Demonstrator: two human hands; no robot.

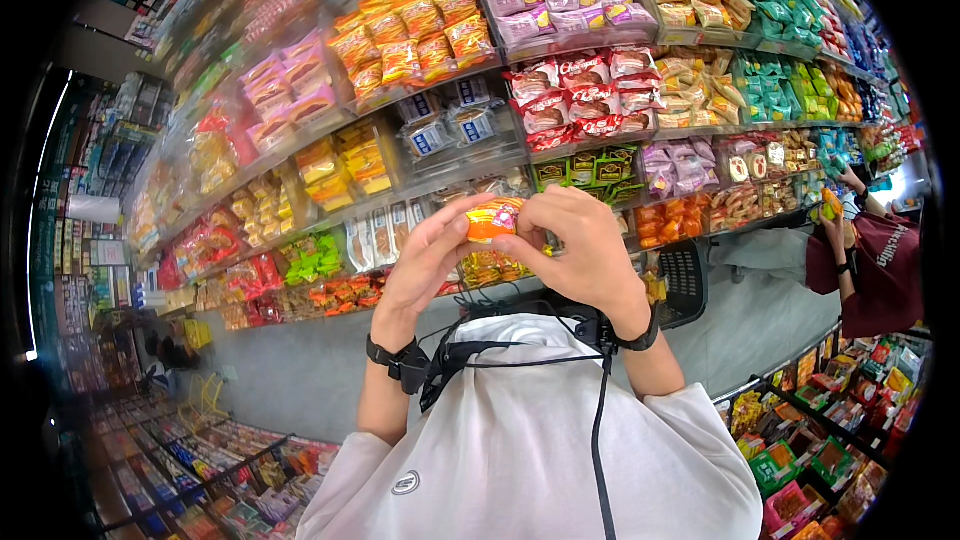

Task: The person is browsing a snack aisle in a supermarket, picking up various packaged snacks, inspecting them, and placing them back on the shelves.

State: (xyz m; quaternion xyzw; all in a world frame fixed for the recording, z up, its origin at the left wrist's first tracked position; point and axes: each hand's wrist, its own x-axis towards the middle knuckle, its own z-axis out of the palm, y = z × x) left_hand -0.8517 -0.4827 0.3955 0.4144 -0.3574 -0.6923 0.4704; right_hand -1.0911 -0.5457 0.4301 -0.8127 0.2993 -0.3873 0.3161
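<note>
Between my two hands is a small orange snack packet [492, 220] with a white and pink print, raised in front of the shelves. The fingers and thumb of my left hand [432, 252] close on its left end. My right hand [578, 245] pinches it from the right side, thumb along the lower edge, the other fingers curled. A black band circles each wrist. Past my hands, the nearest shelf bins hold green packets [590, 170], long white and brown packets [383, 232] and orange-red packets [672, 224].
Tiered shelves of wrapped snacks curve across the front, with orange bags [412, 30] and red packets [585, 95]. A black basket [684, 285] is by my right arm. At the right, a person in a maroon shirt [885, 275] holds a yellow item. More racks [820, 440] stand behind me.
</note>
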